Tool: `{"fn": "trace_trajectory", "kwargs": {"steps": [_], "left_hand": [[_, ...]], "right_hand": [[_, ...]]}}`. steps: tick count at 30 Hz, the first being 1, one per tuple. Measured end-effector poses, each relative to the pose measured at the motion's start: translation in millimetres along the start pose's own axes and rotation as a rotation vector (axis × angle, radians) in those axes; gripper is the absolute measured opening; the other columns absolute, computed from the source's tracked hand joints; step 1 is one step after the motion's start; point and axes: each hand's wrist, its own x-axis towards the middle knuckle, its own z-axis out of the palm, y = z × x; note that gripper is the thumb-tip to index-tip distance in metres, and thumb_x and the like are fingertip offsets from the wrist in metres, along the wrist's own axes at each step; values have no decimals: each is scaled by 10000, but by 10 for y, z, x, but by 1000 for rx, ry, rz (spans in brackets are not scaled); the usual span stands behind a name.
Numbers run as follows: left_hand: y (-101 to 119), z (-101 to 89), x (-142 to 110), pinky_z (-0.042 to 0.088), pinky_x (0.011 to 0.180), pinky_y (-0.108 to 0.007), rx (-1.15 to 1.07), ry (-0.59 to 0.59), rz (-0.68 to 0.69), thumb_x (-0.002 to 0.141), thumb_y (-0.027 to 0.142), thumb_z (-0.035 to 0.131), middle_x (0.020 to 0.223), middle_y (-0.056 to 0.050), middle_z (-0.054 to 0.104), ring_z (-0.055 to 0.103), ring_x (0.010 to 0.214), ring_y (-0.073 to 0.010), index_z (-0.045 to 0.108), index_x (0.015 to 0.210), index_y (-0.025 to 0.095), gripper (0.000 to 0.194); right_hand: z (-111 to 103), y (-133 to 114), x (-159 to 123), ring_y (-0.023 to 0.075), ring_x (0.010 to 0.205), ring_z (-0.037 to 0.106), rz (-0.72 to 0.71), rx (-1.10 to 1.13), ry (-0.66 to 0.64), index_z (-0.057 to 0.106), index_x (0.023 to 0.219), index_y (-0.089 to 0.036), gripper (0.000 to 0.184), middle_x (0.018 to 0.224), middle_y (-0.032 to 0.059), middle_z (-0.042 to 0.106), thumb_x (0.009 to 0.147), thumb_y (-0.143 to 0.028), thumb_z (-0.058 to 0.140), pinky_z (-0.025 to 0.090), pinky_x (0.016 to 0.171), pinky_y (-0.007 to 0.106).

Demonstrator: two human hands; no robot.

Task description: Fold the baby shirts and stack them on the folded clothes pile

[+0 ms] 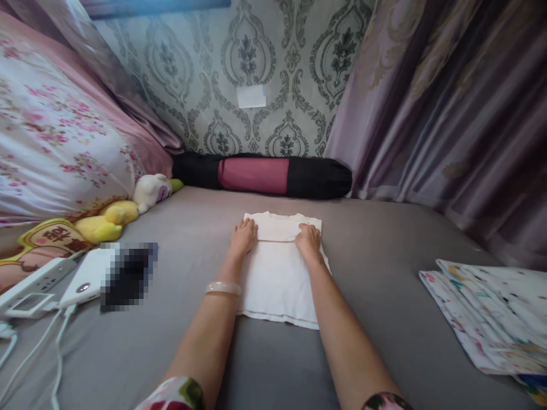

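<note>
A white short garment, looking like a T-shirt [280, 279], is laid out on the grey bedsheet with its neckline at the far end. Across its upper part runs a folded strip with a straight lower edge. My left hand [245, 236] rests on the upper left corner, fingers stretched forward over the cloth; a pale bangle [223, 288] circles that wrist. On the upper right side lies my right hand [308, 239], its fingers against the fabric and partly hidden from this angle. Both hands press on the garment near the strip's ends.
A black and maroon bolster [253, 175] lies along the wall. At left are plush toys [150, 192], a power strip [40, 279], a white power bank [88, 276] with cables, and a blurred-out dark object. Folded patterned cloths [496, 319] lie at right on the grey bedsheet [376, 273].
</note>
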Motion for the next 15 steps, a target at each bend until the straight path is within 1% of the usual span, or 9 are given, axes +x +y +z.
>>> {"fn": "trace_trajectory", "kwargs": {"steps": [2,4,5,7,9,10,12,15], "left_hand": [[53,-35,-12,213,1131,-563,13,27,-15,987,320,300,1511,-159,388,295,1422,-311,487,1325,176,412],[155,-70,-28,174,1141,-583,29,63,9,984,318,308,1512,-170,383,264,1436,-319,468,1355,160,434],[219,-79,-38,167,1146,-579,35,73,38,984,317,308,1507,-173,390,260,1438,-317,463,1365,154,442],[350,-68,-61,163,1158,-554,48,63,111,987,326,305,1498,-168,406,265,1438,-303,456,1380,154,455],[451,-20,-88,159,1166,-530,69,26,172,989,349,305,1501,-153,408,262,1442,-292,457,1387,168,464],[481,12,-100,158,1166,-529,79,5,188,989,359,305,1505,-145,404,259,1443,-292,461,1389,175,467],[497,78,-118,166,1159,-542,85,-30,196,989,376,298,1510,-134,400,258,1442,-304,467,1391,185,476],[452,157,-122,180,1151,-543,58,-36,181,988,391,290,1515,-123,395,268,1436,-312,462,1402,197,488]], "right_hand": [[-10,-38,-46,297,1178,480,14,-28,27,624,1262,-155,484,1252,177,561,883,-91,330,339,1000,373],[-2,-82,-81,318,1240,419,17,-64,79,641,1219,-141,466,1345,192,488,895,-99,309,312,1015,411],[14,-106,-92,324,1287,373,-5,-82,106,633,1224,-132,465,1406,190,438,899,-102,302,284,1037,430],[76,-152,-104,314,1383,252,-109,-104,127,573,1300,-129,478,1505,160,343,917,-124,287,188,1099,463],[169,-189,-106,290,1440,145,-238,-106,79,494,1387,-150,490,1552,116,298,954,-195,270,83,1139,483],[219,-202,-106,286,1451,119,-279,-102,44,465,1415,-166,496,1560,98,295,970,-243,260,48,1146,495],[307,-215,-109,288,1455,121,-290,-95,-12,430,1445,-194,515,1564,72,301,988,-330,237,23,1151,510],[375,-222,-121,289,1453,141,-239,-101,-45,390,1474,-224,542,1570,43,295,991,-402,220,17,1158,508]]}}
